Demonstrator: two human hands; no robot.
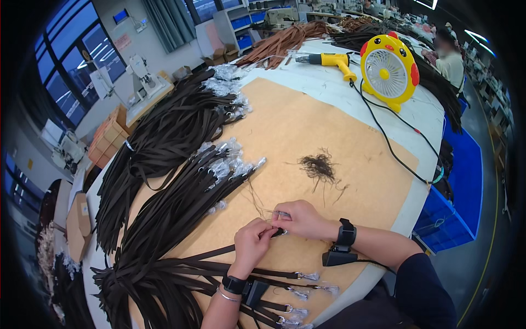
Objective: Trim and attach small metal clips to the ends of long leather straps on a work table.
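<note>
My left hand [253,244] is closed on the end of a black strap [216,253], which runs back left to a bundle. Close against it, my right hand [302,220] is closed around a small grey metal tool [282,214], mostly hidden by the fingers. Both hands' fingertips meet at the strap end, where a shiny metal bit shows. Thin loose threads [253,197] rise from beside the fingers. Below the hands lie more black straps [263,271] with metal clips [308,276] in clear plastic.
A pile of dark thread scraps [319,166] lies on the brown board [367,159]. Bundles of black straps [170,214] fill the left side. Farther back are a yellow heat gun [331,60] and a yellow chick-shaped fan [388,74] with cables. A blue bin [446,219] stands at right.
</note>
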